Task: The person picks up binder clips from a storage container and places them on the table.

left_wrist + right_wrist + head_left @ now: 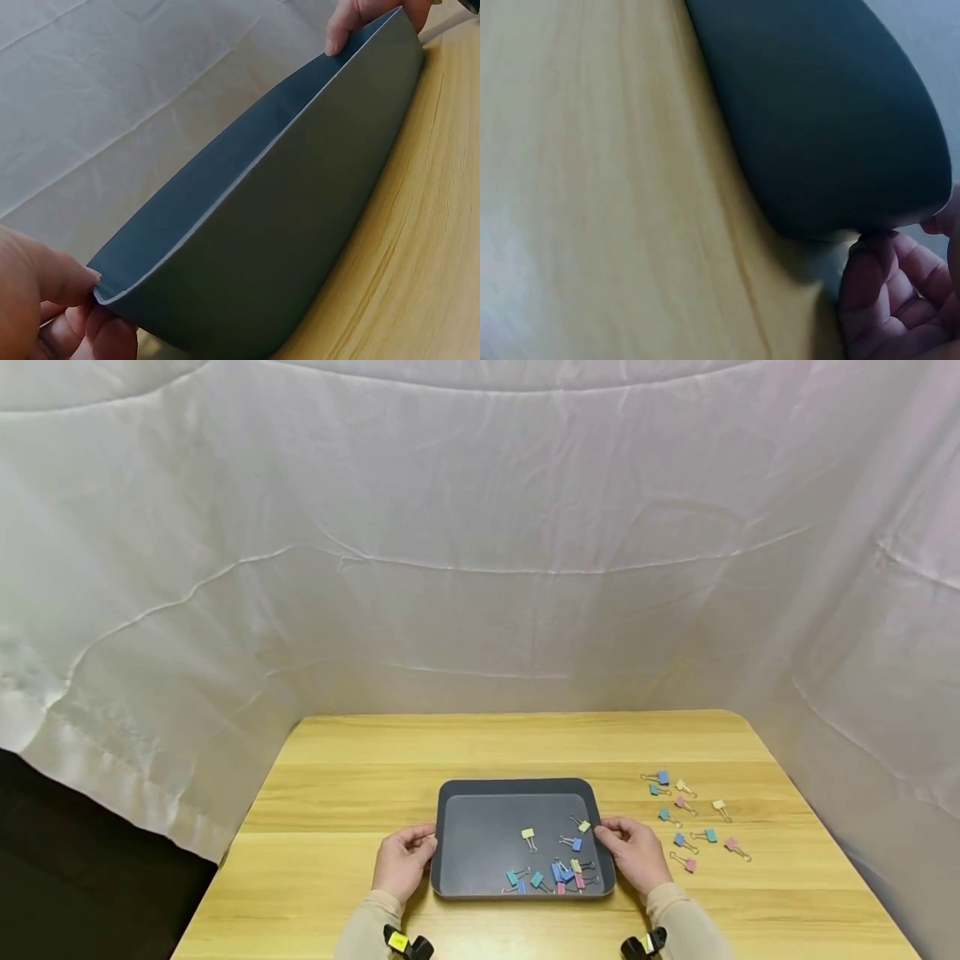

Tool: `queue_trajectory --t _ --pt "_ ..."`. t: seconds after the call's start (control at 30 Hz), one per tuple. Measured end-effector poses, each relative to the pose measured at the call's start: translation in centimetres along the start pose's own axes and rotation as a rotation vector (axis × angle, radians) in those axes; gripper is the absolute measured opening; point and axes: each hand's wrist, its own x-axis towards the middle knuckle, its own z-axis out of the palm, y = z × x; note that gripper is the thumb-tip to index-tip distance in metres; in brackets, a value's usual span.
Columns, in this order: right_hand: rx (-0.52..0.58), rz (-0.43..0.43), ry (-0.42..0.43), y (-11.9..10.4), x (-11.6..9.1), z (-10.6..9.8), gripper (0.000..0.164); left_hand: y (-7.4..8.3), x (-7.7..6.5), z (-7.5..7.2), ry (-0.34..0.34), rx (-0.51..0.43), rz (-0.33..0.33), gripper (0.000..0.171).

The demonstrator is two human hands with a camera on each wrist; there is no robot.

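Note:
A dark grey rectangular tray (487, 835) sits at the front middle of the table. My left hand (402, 862) pinches its left rim, thumb on top and fingers curled beneath, as the left wrist view shows. At the opposite rim, my right hand (634, 855) grips the tray with the thumb over the edge; in the right wrist view its curled fingers (911, 274) are under the rim. Inside the tray lie several coloured binder clips, among them a yellow one (528, 834) and a blue one (576, 843), mostly bunched toward the front right.
To the right of the tray, more binder clips lie scattered on the wooden table (360, 785), such as a pink one (691, 865) and a teal one (709, 835). A pale curtain (480, 610) hangs behind and along the sides.

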Motion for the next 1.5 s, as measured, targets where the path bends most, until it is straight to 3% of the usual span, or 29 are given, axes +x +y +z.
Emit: queue_trajectory --t 0.2,0.3,0.57,0.9,1.5 --pt "0.047 0.022 0.004 0.5 0.0 0.1 0.027 -2.6 1.0 0.1 0.012 -0.015 -0.013 0.023" --pt "0.054 0.023 0.013 0.7 0.1 0.3 0.027 -3.1 1.3 0.1 0.012 -0.01 -0.01 0.023" --pt "0.101 0.027 0.036 1.6 0.0 0.2 0.024 -2.8 0.9 0.1 -0.033 -0.007 -0.007 0.024" --pt "0.139 0.066 -0.033 1.7 -0.4 -0.5 0.027 -2.8 -0.1 -0.1 -0.057 0.044 0.006 0.022" --pt "0.163 0.097 -0.071 1.6 -2.5 -1.6 0.031 -2.4 -0.8 0.0 -0.04 0.28 0.167 0.016"
